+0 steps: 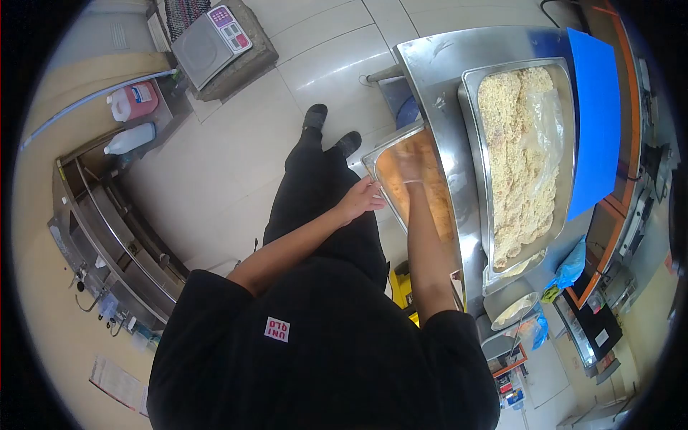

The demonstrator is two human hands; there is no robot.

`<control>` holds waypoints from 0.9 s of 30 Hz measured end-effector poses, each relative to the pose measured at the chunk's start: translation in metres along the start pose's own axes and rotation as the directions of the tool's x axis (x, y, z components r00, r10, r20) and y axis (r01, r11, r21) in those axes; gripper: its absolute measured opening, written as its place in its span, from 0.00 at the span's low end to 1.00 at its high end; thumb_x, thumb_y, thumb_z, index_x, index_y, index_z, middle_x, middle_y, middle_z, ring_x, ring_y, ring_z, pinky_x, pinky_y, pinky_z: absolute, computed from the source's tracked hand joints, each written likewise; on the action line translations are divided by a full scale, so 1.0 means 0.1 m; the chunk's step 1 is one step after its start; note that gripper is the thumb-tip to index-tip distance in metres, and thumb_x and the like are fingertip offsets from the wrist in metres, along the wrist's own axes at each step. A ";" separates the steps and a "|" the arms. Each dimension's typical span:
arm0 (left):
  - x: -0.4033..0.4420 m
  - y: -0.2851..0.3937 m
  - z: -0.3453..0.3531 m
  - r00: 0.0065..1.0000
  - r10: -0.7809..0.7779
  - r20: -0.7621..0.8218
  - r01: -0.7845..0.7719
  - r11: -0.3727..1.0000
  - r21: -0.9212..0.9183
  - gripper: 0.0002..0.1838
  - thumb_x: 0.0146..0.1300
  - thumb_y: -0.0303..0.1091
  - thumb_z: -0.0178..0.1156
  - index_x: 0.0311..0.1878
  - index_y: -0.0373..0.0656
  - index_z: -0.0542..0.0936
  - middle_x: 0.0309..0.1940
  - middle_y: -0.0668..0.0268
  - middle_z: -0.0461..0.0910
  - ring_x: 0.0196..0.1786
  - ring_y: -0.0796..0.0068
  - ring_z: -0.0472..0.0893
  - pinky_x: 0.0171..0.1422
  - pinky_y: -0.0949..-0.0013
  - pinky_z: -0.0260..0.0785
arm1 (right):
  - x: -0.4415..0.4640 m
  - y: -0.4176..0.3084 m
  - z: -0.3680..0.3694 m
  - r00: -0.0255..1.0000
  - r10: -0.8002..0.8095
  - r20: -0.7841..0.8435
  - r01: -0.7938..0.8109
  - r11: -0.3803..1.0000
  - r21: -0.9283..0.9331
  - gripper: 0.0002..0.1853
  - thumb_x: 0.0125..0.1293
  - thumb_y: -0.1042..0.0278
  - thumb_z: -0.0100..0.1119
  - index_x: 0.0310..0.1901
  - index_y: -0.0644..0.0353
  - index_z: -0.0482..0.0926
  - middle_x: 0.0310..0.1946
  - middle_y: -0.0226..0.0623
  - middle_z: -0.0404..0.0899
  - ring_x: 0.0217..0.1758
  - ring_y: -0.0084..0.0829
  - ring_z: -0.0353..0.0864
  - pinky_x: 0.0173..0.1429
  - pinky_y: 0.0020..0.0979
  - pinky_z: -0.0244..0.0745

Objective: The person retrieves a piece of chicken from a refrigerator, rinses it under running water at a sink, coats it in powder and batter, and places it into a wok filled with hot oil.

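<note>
My left hand (358, 201) grips the near left rim of a metal tray (393, 208), its fingers partly curled at the edge. Inside that tray is an orange, lumpy mix (434, 188) whose kind I cannot make out. My right hand (411, 166) reaches down into the mix. Motion smears its fingers, so their shape and anything in them are hidden. To the right, a larger metal pan (469, 107) on the steel table holds pale, crumbly breading (512, 158). A clear plastic bag (548, 136) lies on the breading.
The steel table (451, 122) has a blue board (595, 122) along its far side. A bowl (514, 312) with pale crumbs and a blue bag (570, 265) are at lower right. A scale (211, 46) stands at upper left, above jugs (132, 100) on a shelf.
</note>
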State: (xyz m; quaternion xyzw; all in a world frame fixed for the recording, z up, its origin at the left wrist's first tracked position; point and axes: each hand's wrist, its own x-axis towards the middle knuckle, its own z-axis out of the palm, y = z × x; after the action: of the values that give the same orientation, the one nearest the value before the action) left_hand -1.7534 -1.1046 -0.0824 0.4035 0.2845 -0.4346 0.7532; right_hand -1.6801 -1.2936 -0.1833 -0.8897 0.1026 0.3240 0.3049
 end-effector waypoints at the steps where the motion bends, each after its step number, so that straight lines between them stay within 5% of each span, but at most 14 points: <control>1: 0.00 0.00 0.00 1.000 -0.002 -0.001 0.002 1.000 0.005 0.13 0.76 0.41 0.45 0.55 0.43 0.68 0.46 0.62 0.73 0.48 0.64 0.83 0.56 0.64 0.78 | 0.12 0.25 0.47 0.989 -0.143 0.027 0.146 0.958 -0.245 0.37 0.55 0.54 0.64 0.64 0.66 0.66 0.58 0.62 0.72 0.61 0.57 0.72 0.63 0.47 0.69; 3: 0.00 0.01 0.01 1.000 0.002 -0.002 -0.002 1.000 0.010 0.13 0.76 0.41 0.45 0.55 0.43 0.68 0.47 0.62 0.73 0.48 0.64 0.83 0.55 0.64 0.78 | 0.10 0.16 0.55 0.976 -0.208 0.072 0.220 0.940 -0.263 0.36 0.56 0.54 0.63 0.64 0.64 0.67 0.57 0.60 0.73 0.61 0.55 0.73 0.63 0.45 0.69; 5: -0.04 0.00 0.02 1.000 0.004 -0.001 -0.004 1.000 0.009 0.13 0.76 0.41 0.45 0.55 0.43 0.68 0.47 0.62 0.73 0.48 0.64 0.83 0.55 0.64 0.78 | -0.05 0.05 0.32 0.993 -0.069 0.092 0.051 0.982 0.182 0.35 0.56 0.54 0.62 0.64 0.63 0.68 0.57 0.57 0.74 0.61 0.52 0.74 0.63 0.44 0.69; 6: -0.03 0.02 0.02 1.000 0.004 0.004 -0.004 1.000 0.015 0.13 0.77 0.41 0.45 0.55 0.42 0.68 0.47 0.62 0.73 0.48 0.64 0.83 0.55 0.64 0.78 | -0.19 -0.20 0.06 0.992 -0.085 0.094 0.077 0.993 0.092 0.36 0.59 0.55 0.60 0.67 0.62 0.64 0.58 0.56 0.74 0.62 0.50 0.74 0.64 0.43 0.69; 8: -0.03 0.05 0.03 1.000 0.000 0.014 -0.001 1.000 0.019 0.14 0.77 0.41 0.44 0.55 0.42 0.68 0.47 0.61 0.73 0.48 0.64 0.83 0.55 0.64 0.78 | -0.38 -0.28 -0.25 0.997 0.021 0.078 -0.050 0.921 0.385 0.36 0.61 0.56 0.59 0.68 0.64 0.63 0.58 0.55 0.74 0.62 0.49 0.74 0.64 0.42 0.69; 10: -0.01 0.01 0.00 1.000 -0.006 -0.008 0.006 1.000 0.024 0.14 0.77 0.40 0.44 0.55 0.42 0.68 0.46 0.61 0.74 0.48 0.64 0.83 0.55 0.64 0.78 | -0.40 -0.13 -0.31 0.996 0.060 -0.061 -0.025 0.887 0.461 0.35 0.62 0.57 0.57 0.68 0.65 0.62 0.58 0.52 0.75 0.61 0.46 0.75 0.64 0.41 0.69; 12: 0.02 0.01 -0.02 1.000 0.001 -0.010 -0.001 1.000 0.025 0.14 0.77 0.40 0.44 0.55 0.41 0.68 0.46 0.61 0.73 0.48 0.63 0.83 0.56 0.64 0.78 | -0.32 0.34 0.05 0.938 0.003 -0.346 0.113 0.942 0.316 0.34 0.63 0.58 0.57 0.68 0.66 0.63 0.56 0.48 0.77 0.58 0.41 0.76 0.63 0.38 0.69; 14: 0.03 0.01 0.00 1.000 0.019 0.012 -0.020 0.999 0.026 0.14 0.77 0.40 0.44 0.55 0.41 0.68 0.46 0.62 0.73 0.48 0.63 0.83 0.56 0.63 0.78 | -0.24 0.76 0.55 0.977 0.208 -0.056 -0.181 0.935 0.305 0.33 0.63 0.58 0.57 0.66 0.67 0.65 0.56 0.46 0.76 0.59 0.37 0.74 0.64 0.35 0.67; 17: 0.01 0.02 0.01 1.000 0.010 0.004 -0.010 1.000 0.010 0.13 0.77 0.40 0.44 0.54 0.41 0.68 0.46 0.61 0.73 0.48 0.63 0.83 0.56 0.64 0.78 | -0.54 -0.07 -0.05 0.931 0.290 0.220 -0.364 0.745 0.558 0.25 0.67 0.59 0.51 0.62 0.64 0.69 0.55 0.44 0.73 0.56 0.33 0.73 0.59 0.31 0.68; 19: 0.00 0.03 0.01 1.000 0.017 -0.003 -0.017 1.000 0.004 0.13 0.77 0.40 0.44 0.54 0.41 0.68 0.45 0.61 0.73 0.48 0.63 0.83 0.55 0.64 0.78 | -0.51 0.07 -0.11 0.907 0.414 0.073 -0.276 0.454 0.847 0.23 0.68 0.60 0.50 0.62 0.62 0.70 0.58 0.44 0.71 0.60 0.31 0.71 0.62 0.30 0.66; 20: 0.00 0.04 0.02 1.000 0.023 -0.006 -0.023 1.000 0.001 0.13 0.77 0.40 0.44 0.54 0.41 0.68 0.45 0.61 0.73 0.48 0.63 0.83 0.55 0.64 0.78 | -0.53 -0.11 -0.21 0.915 0.379 -0.142 -0.062 0.478 0.876 0.23 0.69 0.61 0.49 0.63 0.60 0.69 0.58 0.41 0.72 0.60 0.31 0.70 0.63 0.33 0.66; 22: -0.01 0.05 0.03 1.000 0.010 -0.008 -0.010 1.000 0.001 0.13 0.77 0.40 0.44 0.53 0.41 0.68 0.45 0.60 0.73 0.48 0.63 0.83 0.55 0.64 0.78 | -0.26 0.03 -0.11 0.943 0.251 -0.219 -0.046 0.748 0.662 0.26 0.67 0.58 0.51 0.63 0.64 0.69 0.59 0.47 0.71 0.62 0.37 0.69 0.66 0.35 0.64; 24: -0.01 0.03 0.03 1.000 0.009 -0.004 -0.009 1.000 0.002 0.13 0.77 0.40 0.45 0.53 0.41 0.68 0.45 0.60 0.73 0.48 0.63 0.83 0.55 0.64 0.78 | 0.06 0.22 0.16 0.986 0.087 -0.142 -0.062 0.984 0.168 0.30 0.65 0.55 0.53 0.63 0.67 0.68 0.60 0.52 0.70 0.64 0.43 0.67 0.68 0.37 0.62; 27: 0.03 0.06 0.01 1.000 0.024 -0.004 -0.024 1.000 0.000 0.14 0.76 0.40 0.45 0.54 0.40 0.68 0.46 0.59 0.73 0.47 0.63 0.83 0.55 0.64 0.79 | 0.26 0.55 0.67 0.949 -0.309 -0.069 0.267 0.897 -0.353 0.35 0.61 0.51 0.57 0.63 0.72 0.67 0.61 0.61 0.68 0.68 0.52 0.65 0.71 0.40 0.59</control>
State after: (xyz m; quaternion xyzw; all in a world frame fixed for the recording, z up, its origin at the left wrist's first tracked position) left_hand -1.7468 -1.1057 -0.0823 0.4079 0.2811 -0.4250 0.7577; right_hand -1.7154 -1.2957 -0.2669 -0.9524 -0.0690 0.2325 0.1847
